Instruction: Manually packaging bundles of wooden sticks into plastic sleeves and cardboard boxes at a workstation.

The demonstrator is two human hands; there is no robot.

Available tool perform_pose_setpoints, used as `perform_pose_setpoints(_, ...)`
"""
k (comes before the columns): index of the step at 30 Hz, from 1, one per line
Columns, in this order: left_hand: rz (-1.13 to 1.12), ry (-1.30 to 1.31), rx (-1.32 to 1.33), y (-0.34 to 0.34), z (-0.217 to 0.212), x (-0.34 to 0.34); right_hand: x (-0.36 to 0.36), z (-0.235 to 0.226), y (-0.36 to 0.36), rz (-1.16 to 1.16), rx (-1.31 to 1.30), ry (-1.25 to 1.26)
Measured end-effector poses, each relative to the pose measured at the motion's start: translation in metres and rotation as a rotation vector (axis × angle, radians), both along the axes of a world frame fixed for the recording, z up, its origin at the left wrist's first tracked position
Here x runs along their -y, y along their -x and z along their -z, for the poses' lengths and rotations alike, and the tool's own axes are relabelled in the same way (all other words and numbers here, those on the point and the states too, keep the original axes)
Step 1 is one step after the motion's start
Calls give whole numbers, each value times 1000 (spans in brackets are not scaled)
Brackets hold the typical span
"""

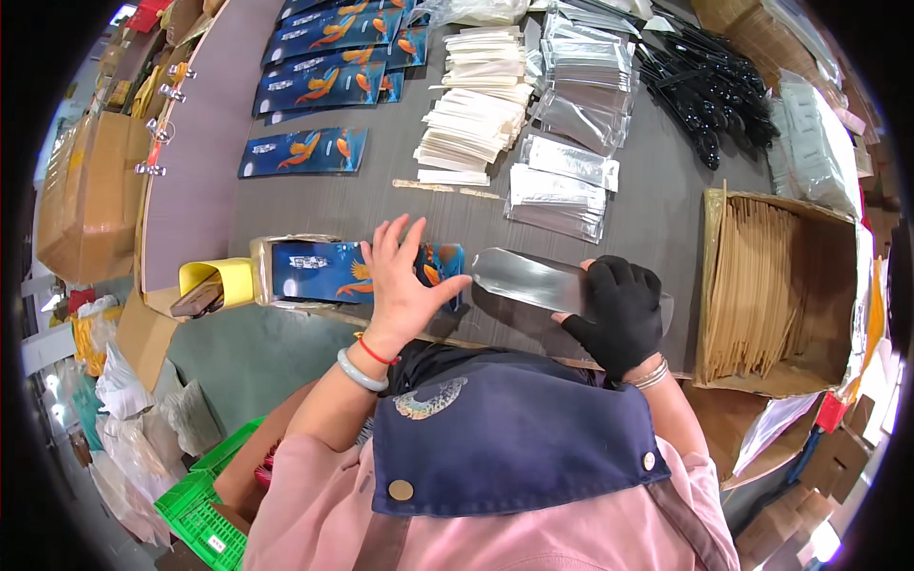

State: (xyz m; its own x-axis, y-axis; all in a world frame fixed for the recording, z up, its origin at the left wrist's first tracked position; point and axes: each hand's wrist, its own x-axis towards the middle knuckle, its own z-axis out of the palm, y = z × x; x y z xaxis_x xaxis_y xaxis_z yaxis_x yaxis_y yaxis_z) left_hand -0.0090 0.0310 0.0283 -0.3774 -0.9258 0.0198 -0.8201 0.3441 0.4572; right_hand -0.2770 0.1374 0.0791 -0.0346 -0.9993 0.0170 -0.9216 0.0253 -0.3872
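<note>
My left hand (400, 276) is open, its fingers spread over the right part of a stack of blue printed packets (309, 271) with orange fish-like pictures. The packets lie in a shallow holder at the table's near edge; whether my fingers touch them I cannot tell. My right hand (621, 309), in a black fingerless glove, is closed on a long, shiny, see-through or silvery strip (524, 278) with a rounded end. That end points left toward my left thumb. The glove hides part of the strip, and its exact kind is unclear.
Blue packets (303, 152) lie in rows at the far left. Beyond my hands are white paper-wrapped sticks (466, 133), silvery sachets (560, 198) and black plastic cutlery (709, 86). A cardboard box (712, 285) of thin brown pieces stands right; a yellow holder (238, 279) is left.
</note>
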Motion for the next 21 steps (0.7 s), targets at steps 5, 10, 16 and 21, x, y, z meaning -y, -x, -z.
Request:
perform_pose_setpoints(5,-15,-104,-134,-3,-1,5,1,-4,0,-56,1,-63)
perform_pose_setpoints(10,-21,-99,-140,-3,-2,5,8,0,-6,-73,88,-146)
perform_pose_setpoints(16,98,-179,-45,3,-19,24,38,25,-53,-179,195,45)
perform_pose_setpoints(21,270,185,-86,26,5,96,14,22,9,118,225,216)
